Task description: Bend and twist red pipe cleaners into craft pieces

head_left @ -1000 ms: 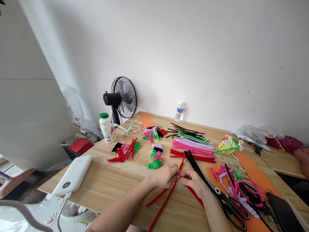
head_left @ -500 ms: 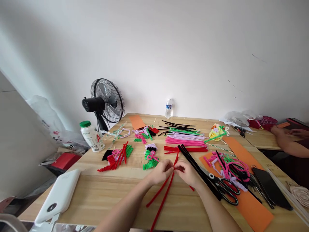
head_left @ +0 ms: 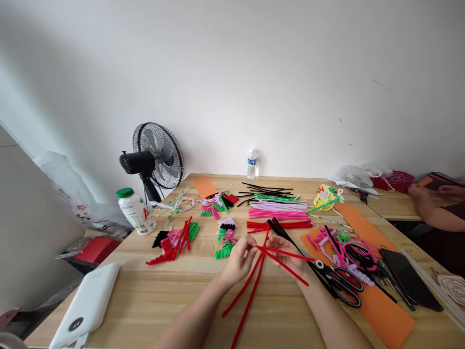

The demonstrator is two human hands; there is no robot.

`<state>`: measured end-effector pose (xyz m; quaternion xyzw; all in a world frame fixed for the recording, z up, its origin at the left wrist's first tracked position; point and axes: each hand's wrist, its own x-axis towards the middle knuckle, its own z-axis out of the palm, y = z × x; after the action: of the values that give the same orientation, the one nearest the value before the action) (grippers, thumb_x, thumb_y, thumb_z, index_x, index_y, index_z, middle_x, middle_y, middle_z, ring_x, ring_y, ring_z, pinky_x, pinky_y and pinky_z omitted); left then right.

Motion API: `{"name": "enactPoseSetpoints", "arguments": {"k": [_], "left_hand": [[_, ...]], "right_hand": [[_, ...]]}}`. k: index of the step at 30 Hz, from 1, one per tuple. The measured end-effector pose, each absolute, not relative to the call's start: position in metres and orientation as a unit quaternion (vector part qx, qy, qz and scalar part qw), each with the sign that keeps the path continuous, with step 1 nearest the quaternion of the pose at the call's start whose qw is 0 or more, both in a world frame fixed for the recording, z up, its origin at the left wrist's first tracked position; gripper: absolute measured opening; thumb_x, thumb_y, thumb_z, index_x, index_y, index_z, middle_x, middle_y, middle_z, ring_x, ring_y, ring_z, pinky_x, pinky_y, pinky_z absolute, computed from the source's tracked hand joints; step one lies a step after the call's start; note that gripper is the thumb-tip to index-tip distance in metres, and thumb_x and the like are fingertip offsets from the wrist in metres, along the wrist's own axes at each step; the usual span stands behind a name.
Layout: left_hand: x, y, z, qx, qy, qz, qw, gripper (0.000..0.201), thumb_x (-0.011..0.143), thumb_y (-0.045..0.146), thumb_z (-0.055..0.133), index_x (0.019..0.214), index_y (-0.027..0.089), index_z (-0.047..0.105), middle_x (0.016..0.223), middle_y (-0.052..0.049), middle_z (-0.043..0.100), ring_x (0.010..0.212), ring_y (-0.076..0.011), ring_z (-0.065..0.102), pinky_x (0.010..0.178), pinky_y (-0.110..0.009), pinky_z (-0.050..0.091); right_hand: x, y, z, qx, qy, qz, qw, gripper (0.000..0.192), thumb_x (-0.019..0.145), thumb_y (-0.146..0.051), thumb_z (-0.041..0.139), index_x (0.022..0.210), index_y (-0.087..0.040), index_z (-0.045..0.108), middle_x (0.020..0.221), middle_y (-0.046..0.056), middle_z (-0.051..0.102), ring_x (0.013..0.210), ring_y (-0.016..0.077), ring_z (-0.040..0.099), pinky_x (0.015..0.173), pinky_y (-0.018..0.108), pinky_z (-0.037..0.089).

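Red pipe cleaners (head_left: pixel 254 276) cross, pinched between left hand (head_left: pixel 238 259) and right hand (head_left: pixel 290 254), barely twisted; scissors (head_left: pixel 339 286) lie at three o'clock.

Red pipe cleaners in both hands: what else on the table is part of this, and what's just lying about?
In hand:
left hand
right hand
red pipe cleaners, pinched where they cross

Lying about:
scissors
straight pipe cleaner pile
fan
water bottle
white green-capped bottle
power bank
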<state>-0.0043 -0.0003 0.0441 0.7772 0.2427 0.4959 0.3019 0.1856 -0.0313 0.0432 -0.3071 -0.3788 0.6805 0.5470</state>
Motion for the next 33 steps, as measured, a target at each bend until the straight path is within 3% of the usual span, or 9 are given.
{"name": "enactPoseSetpoints", "arguments": {"k": [3,7,12,15,20,23,26,30,33], "left_hand": [[-0.005,-0.001,0.041,0.797,0.231,0.506,0.236,0.008,0.089,0.021,0.039,0.084,0.019,0.044,0.078,-0.004,0.051,0.071,-0.0136,0.049,0.064,-0.026,0.041],[-0.006,0.002,0.038,0.848,0.213,0.465,0.144,0.009,0.089,0.017,0.038,0.087,0.018,0.047,0.080,-0.006,0.054,0.072,-0.0146,0.050,0.063,-0.027,0.042],[-0.007,0.003,0.039,0.864,0.217,0.429,0.150,0.010,0.088,0.019,0.039,0.086,0.018,0.049,0.080,-0.006,0.054,0.070,-0.0145,0.050,0.061,-0.026,0.040],[-0.005,-0.001,0.044,0.840,0.250,0.408,0.256,0.014,0.087,0.027,0.041,0.079,0.018,0.047,0.073,-0.003,0.051,0.064,-0.0132,0.047,0.058,-0.026,0.037],[0.001,-0.005,0.049,0.626,0.298,0.290,0.660,0.026,0.079,0.043,0.045,0.070,0.020,0.039,0.049,0.007,0.032,0.039,-0.0076,0.031,0.039,-0.021,0.024],[0.003,-0.004,0.050,0.519,0.284,0.226,0.773,0.029,0.072,0.045,0.050,0.066,0.021,0.034,0.049,0.010,0.023,0.034,-0.0051,0.022,0.035,-0.019,0.017],[0.002,-0.005,0.051,0.612,0.300,0.297,0.668,0.024,0.076,0.041,0.050,0.074,0.018,0.042,0.055,0.006,0.037,0.041,-0.0071,0.036,0.039,-0.020,0.027],[-0.004,-0.003,0.050,0.841,0.243,0.390,0.285,0.014,0.085,0.026,0.046,0.093,0.017,0.053,0.084,-0.006,0.056,0.072,-0.0142,0.053,0.064,-0.027,0.042],[-0.007,-0.001,0.046,0.898,0.196,0.373,0.123,0.020,0.088,0.018,0.038,0.097,0.017,0.056,0.087,-0.008,0.058,0.076,-0.0163,0.054,0.066,-0.028,0.042]], "right_hand": [[0.179,-0.035,0.042,-0.289,-0.404,0.695,0.520,0.028,0.069,-0.029,0.070,0.095,-0.020,0.065,0.082,0.005,0.065,0.066,0.0136,0.056,0.054,0.024,0.042],[0.172,-0.042,0.050,-0.326,-0.482,0.648,0.491,0.029,0.073,-0.039,0.068,0.089,-0.015,0.065,0.066,0.002,0.061,0.055,0.0130,0.054,0.051,0.025,0.041],[0.163,-0.042,0.047,-0.419,-0.528,0.551,0.492,0.027,0.072,-0.042,0.068,0.075,-0.015,0.064,0.050,-0.004,0.052,0.043,0.0096,0.045,0.044,0.023,0.037],[0.164,-0.041,0.044,-0.444,-0.560,0.477,0.512,0.024,0.072,-0.040,0.068,0.076,-0.017,0.065,0.054,-0.003,0.053,0.048,0.0107,0.047,0.046,0.023,0.038],[0.167,-0.046,0.050,-0.437,-0.679,0.320,0.495,0.017,0.078,-0.035,0.063,0.077,-0.019,0.070,0.080,0.007,0.065,0.075,0.0190,0.057,0.069,0.031,0.046],[0.165,-0.047,0.052,-0.440,-0.680,0.318,0.494,0.017,0.077,-0.035,0.064,0.075,-0.019,0.070,0.078,0.007,0.065,0.073,0.0192,0.057,0.067,0.031,0.046],[0.164,-0.045,0.052,-0.454,-0.607,0.404,0.512,0.019,0.073,-0.036,0.066,0.073,-0.017,0.068,0.066,0.002,0.061,0.061,0.0142,0.052,0.055,0.026,0.042],[0.166,-0.042,0.055,-0.450,-0.490,0.576,0.475,0.024,0.068,-0.038,0.069,0.065,-0.015,0.062,0.042,-0.008,0.039,0.037,0.0051,0.028,0.038,0.021,0.019],[0.168,-0.042,0.059,-0.444,-0.455,0.612,0.471,0.027,0.064,-0.036,0.072,0.058,-0.015,0.055,0.043,-0.008,0.040,0.036,0.0033,0.025,0.038,0.021,0.013]]}}
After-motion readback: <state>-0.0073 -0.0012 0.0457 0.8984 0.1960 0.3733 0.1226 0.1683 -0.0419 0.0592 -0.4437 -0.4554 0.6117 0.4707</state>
